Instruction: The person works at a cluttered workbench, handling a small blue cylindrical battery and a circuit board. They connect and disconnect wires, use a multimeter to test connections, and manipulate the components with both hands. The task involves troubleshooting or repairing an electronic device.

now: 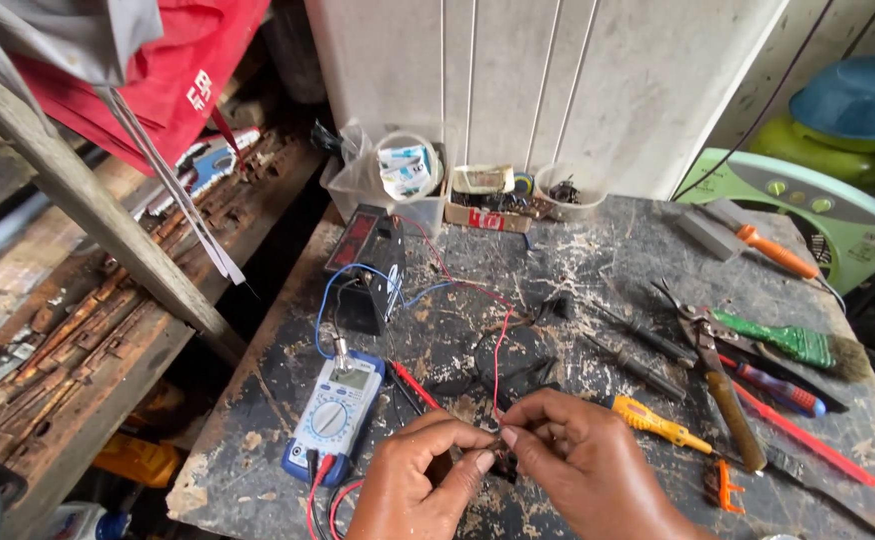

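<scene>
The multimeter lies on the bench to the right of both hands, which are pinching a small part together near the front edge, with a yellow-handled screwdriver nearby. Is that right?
Not quite. In the head view the multimeter lies to the left of the hands, not the right. The rest holds: the left hand and right hand pinch a small part together, with the yellow-handled screwdriver nearby.

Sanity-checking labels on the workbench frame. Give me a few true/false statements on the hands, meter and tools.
1. Both hands, left hand and right hand, pinch a small dark part between them. True.
2. The multimeter lies right of the hands. False: it lies to their left.
3. A red wire runs up from the fingers. True.
4. The yellow-handled screwdriver is in the right hand. False: it lies on the bench.
</scene>
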